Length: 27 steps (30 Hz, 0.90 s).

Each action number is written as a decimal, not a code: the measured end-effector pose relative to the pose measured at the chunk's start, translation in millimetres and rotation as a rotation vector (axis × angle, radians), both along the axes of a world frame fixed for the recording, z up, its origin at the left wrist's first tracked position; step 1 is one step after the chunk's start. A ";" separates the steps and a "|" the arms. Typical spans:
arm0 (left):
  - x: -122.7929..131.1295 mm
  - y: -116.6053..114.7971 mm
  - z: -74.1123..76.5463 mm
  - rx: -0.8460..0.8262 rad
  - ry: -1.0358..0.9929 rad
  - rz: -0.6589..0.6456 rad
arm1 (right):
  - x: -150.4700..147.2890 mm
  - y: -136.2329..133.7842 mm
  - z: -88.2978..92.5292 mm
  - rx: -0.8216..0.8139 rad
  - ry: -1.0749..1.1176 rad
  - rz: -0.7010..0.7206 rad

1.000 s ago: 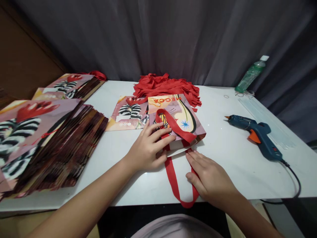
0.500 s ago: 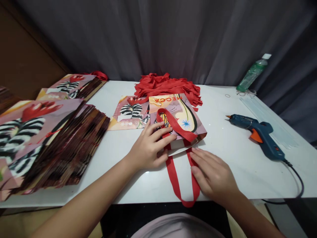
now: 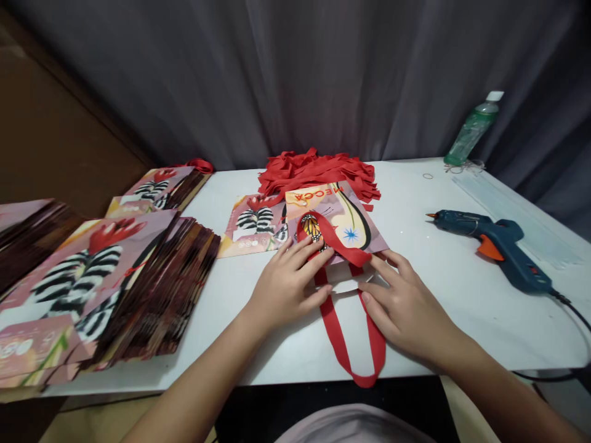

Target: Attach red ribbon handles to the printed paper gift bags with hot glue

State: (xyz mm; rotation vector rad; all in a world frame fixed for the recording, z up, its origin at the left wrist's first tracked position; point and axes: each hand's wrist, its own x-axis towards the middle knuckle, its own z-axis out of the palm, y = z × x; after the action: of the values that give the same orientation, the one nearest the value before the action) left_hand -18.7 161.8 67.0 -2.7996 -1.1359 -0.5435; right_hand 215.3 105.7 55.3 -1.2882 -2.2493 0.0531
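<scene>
A printed paper bag (image 3: pixel 341 215) with red MECCA lettering lies flat, its mouth facing me and gaping slightly. One red ribbon handle (image 3: pixel 339 241) is folded back over the bag's front; the other ribbon handle (image 3: pixel 364 378) loops down to the table's near edge. My left hand (image 3: pixel 289 280) holds the bag's left side near the mouth, fingers over the printed face and thumb by the opening. My right hand (image 3: pixel 406 301) grips the right corner of the mouth, fingers at the side and thumb at the lower edge. The fingertips are partly hidden.
Stacks of matching bags (image 3: pixel 87 277) fill the left side, and another printed bag (image 3: pixel 253 224) lies beyond my left hand. Red ribbons (image 3: pixel 318 172) are heaped at the back. On the right lie a blue glue gun (image 3: pixel 498 246), pale strips (image 3: pixel 521 215) and a green bottle (image 3: pixel 471 132).
My right hand has moved up from the lower ribbon loop to the right corner of the bag's mouth. My left hand stays on the bag. The view has shifted slightly.
</scene>
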 end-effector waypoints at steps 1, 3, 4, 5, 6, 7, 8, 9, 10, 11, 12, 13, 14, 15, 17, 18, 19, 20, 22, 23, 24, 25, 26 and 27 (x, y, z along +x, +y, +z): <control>2.3 -1.1 -0.3 -0.005 0.000 0.028 | -0.6 0.7 0.1 -0.003 0.006 -0.001; 6.8 -3.3 -0.9 -0.015 -0.002 0.084 | -1.4 2.1 0.4 -0.005 0.016 0.000; 8.6 -4.2 -1.2 -0.018 -0.001 0.103 | -1.4 2.5 0.4 0.001 0.022 -0.001; 9.8 -4.9 -1.6 -0.021 0.002 0.116 | -1.0 2.7 0.2 0.016 0.030 -0.001; 10.5 -5.2 -2.0 -0.022 0.004 0.122 | -0.2 2.5 -0.2 0.041 0.050 0.001; 10.7 -5.1 -2.5 -0.025 0.003 0.125 | 1.0 2.0 -1.0 0.073 0.082 0.007; 10.6 -4.7 -3.0 -0.029 -0.001 0.124 | 2.5 1.3 -2.2 0.099 0.125 0.019; 10.3 -4.1 -3.4 -0.033 -0.009 0.120 | 4.2 0.5 -3.8 0.111 0.171 0.034; 9.9 -3.3 -3.9 -0.037 -0.017 0.115 | 5.8 -0.3 -5.8 0.102 0.207 0.052; 9.6 -2.5 -4.2 -0.038 -0.024 0.109 | 7.1 -1.0 -8.0 0.076 0.223 0.069; 9.3 -1.7 -4.4 -0.038 -0.030 0.102 | 7.9 -1.4 -10.4 0.040 0.212 0.079; 9.2 -1.0 -4.5 -0.036 -0.035 0.097 | 8.3 -1.4 -12.7 0.003 0.177 0.082; 9.2 -0.5 -4.6 -0.033 -0.040 0.092 | 8.1 -1.2 -14.9 -0.026 0.130 0.079; 9.4 -0.1 -4.5 -0.031 -0.043 0.089 | 7.6 -0.7 -16.7 -0.047 0.082 0.074; 9.7 0.2 -4.4 -0.029 -0.047 0.084 | 5.9 0.5 -18.9 -0.072 0.007 0.059; 10.0 0.2 -4.4 -0.028 -0.047 0.084 | 5.1 1.0 -19.3 -0.080 -0.017 0.056; 10.2 0.3 -4.4 -0.027 -0.045 0.085 | 4.4 1.4 -19.4 -0.085 -0.034 0.055; 10.3 0.4 -4.5 -0.027 -0.043 0.087 | 3.8 1.5 -19.3 -0.087 -0.047 0.053; 10.5 0.6 -4.8 -0.026 -0.038 0.091 | 3.2 1.4 -19.1 -0.088 -0.066 0.053; 10.6 0.7 -4.8 -0.027 -0.035 0.092 | 3.0 1.2 -19.1 -0.086 -0.073 0.053; 10.6 0.8 -4.8 -0.028 -0.033 0.094 | 2.9 1.1 -19.2 -0.085 -0.078 0.049; 10.6 0.9 -4.8 -0.028 -0.032 0.095 | 2.8 1.1 -19.5 -0.084 -0.082 0.049; 10.7 0.9 -4.8 -0.029 -0.031 0.095 | 2.9 1.1 -19.8 -0.085 -0.085 0.049; 10.8 1.0 -4.8 -0.030 -0.030 0.096 | 3.1 1.2 -20.1 -0.084 -0.087 0.050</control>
State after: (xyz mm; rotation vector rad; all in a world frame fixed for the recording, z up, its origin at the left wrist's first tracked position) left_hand -7.9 162.7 62.2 -2.7533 -1.2866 -0.5665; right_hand 218.3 106.8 35.2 -1.3007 -2.3760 0.1137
